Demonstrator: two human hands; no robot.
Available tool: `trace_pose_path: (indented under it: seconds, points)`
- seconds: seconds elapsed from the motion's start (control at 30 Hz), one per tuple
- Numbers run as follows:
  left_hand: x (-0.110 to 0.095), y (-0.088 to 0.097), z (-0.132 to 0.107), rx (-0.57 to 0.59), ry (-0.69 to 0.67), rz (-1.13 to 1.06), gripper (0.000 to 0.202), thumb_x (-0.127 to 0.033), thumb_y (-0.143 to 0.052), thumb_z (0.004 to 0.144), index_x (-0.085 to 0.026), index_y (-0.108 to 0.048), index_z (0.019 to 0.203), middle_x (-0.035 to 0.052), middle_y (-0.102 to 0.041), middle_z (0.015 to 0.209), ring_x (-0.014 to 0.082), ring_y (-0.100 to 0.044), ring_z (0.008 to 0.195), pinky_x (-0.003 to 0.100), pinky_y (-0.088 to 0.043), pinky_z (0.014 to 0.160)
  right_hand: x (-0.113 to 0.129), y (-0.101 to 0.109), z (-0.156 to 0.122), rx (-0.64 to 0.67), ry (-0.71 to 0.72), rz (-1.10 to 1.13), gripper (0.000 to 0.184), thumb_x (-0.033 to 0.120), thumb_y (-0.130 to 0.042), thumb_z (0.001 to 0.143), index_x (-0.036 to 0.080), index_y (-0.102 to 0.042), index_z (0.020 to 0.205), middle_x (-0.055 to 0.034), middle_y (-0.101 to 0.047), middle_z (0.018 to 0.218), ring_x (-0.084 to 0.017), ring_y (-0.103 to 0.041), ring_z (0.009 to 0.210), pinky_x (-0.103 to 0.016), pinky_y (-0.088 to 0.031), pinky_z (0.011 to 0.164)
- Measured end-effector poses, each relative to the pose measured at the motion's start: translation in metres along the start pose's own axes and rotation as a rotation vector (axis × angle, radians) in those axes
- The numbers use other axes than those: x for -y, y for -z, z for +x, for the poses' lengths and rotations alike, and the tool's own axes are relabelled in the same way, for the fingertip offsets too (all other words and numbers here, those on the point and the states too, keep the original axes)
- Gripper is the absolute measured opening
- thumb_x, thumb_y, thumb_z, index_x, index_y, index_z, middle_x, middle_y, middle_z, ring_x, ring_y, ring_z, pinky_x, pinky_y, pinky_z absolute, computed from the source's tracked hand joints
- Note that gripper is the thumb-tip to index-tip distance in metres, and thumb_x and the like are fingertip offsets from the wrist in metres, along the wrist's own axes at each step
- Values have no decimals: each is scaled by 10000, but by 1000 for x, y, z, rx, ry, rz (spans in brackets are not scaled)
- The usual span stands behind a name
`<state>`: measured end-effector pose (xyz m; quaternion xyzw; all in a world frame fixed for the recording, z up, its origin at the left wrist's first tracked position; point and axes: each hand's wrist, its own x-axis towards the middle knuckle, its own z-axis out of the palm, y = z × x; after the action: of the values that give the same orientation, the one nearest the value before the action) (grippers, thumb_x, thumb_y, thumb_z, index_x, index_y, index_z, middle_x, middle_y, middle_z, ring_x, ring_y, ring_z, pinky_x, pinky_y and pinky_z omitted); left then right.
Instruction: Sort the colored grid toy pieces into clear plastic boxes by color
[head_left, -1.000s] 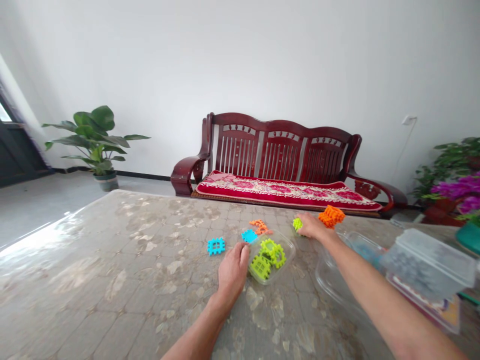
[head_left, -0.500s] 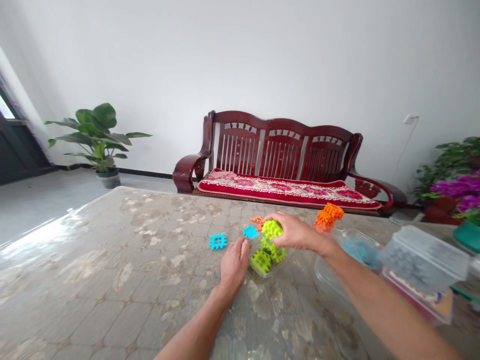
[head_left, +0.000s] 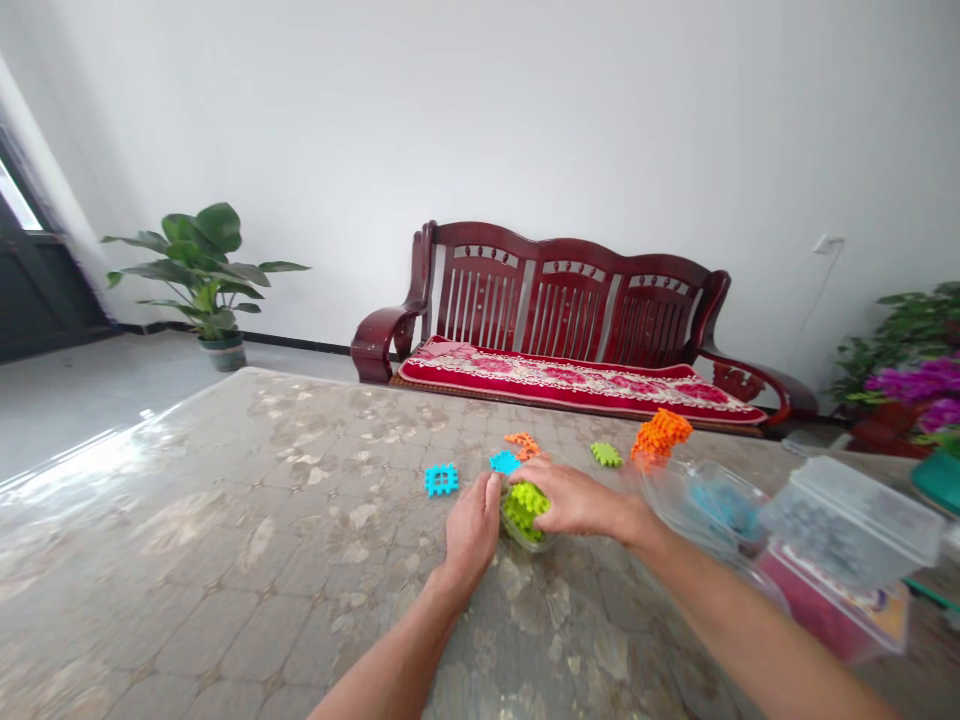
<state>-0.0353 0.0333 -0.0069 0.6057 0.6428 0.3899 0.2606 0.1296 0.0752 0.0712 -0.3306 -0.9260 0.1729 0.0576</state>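
Note:
A small clear plastic box (head_left: 531, 545) with bright green toothed building blocks (head_left: 525, 507) in it is on the table in front of me. My left hand (head_left: 474, 520) grips the box along its left side, fingers together and partly hidden. From the right, my right hand (head_left: 574, 497) reaches over the box with its fingers closed round green blocks at its top. Just beyond lie a blue block piece (head_left: 504, 462) and flat orange pieces (head_left: 523, 445). A blue square frame piece (head_left: 441, 480) lies to the left, and one flat green piece (head_left: 606, 455) lies behind my right hand.
An orange block stack (head_left: 661, 436) stands at the right, near a clear container with blue pieces (head_left: 724, 505). A lidded box of grey pieces (head_left: 847, 520) rests on a pink box (head_left: 832, 600). Past the patterned table (head_left: 247, 560) is a wooden bench (head_left: 570, 300).
My right hand has lowered the green blocks into the box. A flat green piece now shows on the table behind that hand. My left hand stays at the box.

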Motion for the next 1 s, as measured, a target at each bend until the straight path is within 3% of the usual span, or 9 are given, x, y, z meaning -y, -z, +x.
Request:
trace_pose_path:
  seconds: [0.27, 0.5, 0.7, 0.83, 1.0]
  points:
    - [1, -1, 1, 9, 19, 18, 425, -389, -231, 973, -217, -619, 1007, 72, -719, 989, 206, -647, 970, 270, -436, 824, -10, -2, -5, -21, -69, 21, 642, 218, -710, 626, 224, -576, 1254, -80, -568, 1298, -270, -530, 1176, -383, -400, 1024]
    - [2, -2, 3, 5, 25, 28, 421, -385, -242, 969, -221, -628, 998, 71, -718, 1005, 205, -644, 990, 273, -436, 846, -9, 9, -9, 11, -70, 96, 570, 247, -698, 661, 244, -602, 1223, -41, -626, 1231, -242, -582, 1103, -350, -418, 993]
    - [2, -2, 2, 6, 35, -21, 376, -383, -296, 953, -223, -605, 1096, 70, -704, 1046, 219, -634, 1008, 309, -448, 860, -20, 8, -10, -70, -207, -55, 625, 227, -703, 648, 226, -577, 1260, -89, -611, 1240, -269, -562, 1129, -369, -429, 964]
    - [3, -4, 1, -50, -10, -67, 337, -344, -379, 923, -229, -560, 1182, 66, -629, 1174, 182, -627, 1007, 292, -467, 879, -26, 4, -11, -70, -232, -47, 698, 318, -769, 615, 225, -566, 1276, -89, -609, 1231, -273, -560, 1130, -359, -432, 958]
    - [4, -6, 0, -97, -100, -56, 296, -310, -437, 891, -268, -616, 1123, 46, -522, 1273, 186, -553, 1146, 287, -474, 920, -31, 2, -11, -73, -243, -30, 732, 359, -805, 576, 250, -575, 1262, -75, -612, 1250, -283, -566, 1132, -373, -431, 958]
